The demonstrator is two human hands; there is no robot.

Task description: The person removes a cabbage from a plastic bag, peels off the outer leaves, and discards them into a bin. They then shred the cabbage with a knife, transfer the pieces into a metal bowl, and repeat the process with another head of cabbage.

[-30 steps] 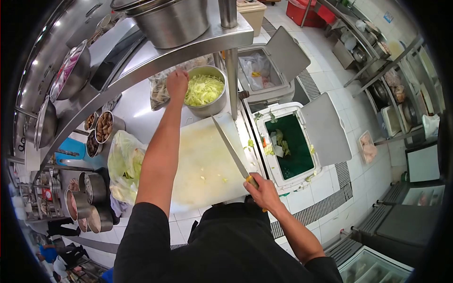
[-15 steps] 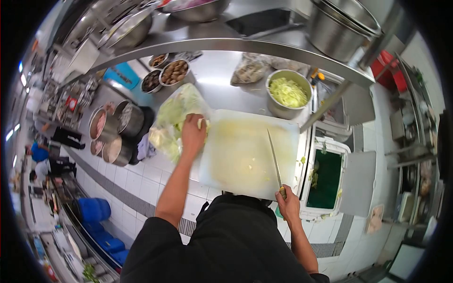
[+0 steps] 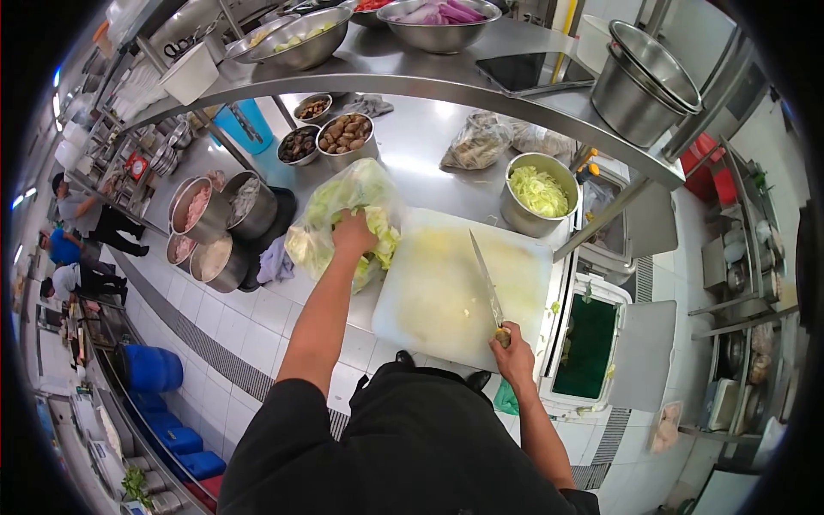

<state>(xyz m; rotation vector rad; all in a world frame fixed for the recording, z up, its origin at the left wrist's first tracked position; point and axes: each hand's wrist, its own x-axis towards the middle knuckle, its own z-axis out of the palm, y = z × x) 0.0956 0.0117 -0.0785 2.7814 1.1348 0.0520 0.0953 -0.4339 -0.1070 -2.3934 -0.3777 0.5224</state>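
My left hand [image 3: 353, 232] reaches into a clear plastic bag [image 3: 365, 176] of pale green cabbage [image 3: 384, 233]. Its fingers are hidden among the leaves, so their grip does not show. In my right hand [image 3: 513, 352] is a long kitchen knife [image 3: 487, 279], held by its handle, the blade pointing away from me over the right part of the cutting board [image 3: 429, 300]. The white board is stained yellowish and carries a few small scraps. Beyond its far right corner stands a metal pot [image 3: 534, 221] of shredded cabbage [image 3: 538, 190].
Bowls of mushrooms [image 3: 346, 133] stand behind the bag. A steel shelf [image 3: 412, 86] with bowls, a tablet [image 3: 536, 71] and pots [image 3: 637, 99] crosses above the counter. Right of the board is an open green-lined bin [image 3: 588, 339]. Several pots [image 3: 223, 266] stand at left; people [image 3: 64, 245] are farther off.
My left hand has gone deeper into the bag, and its fingers have dropped out of sight among the leaves. My right hand still holds the knife over the board. The camera view has shifted.
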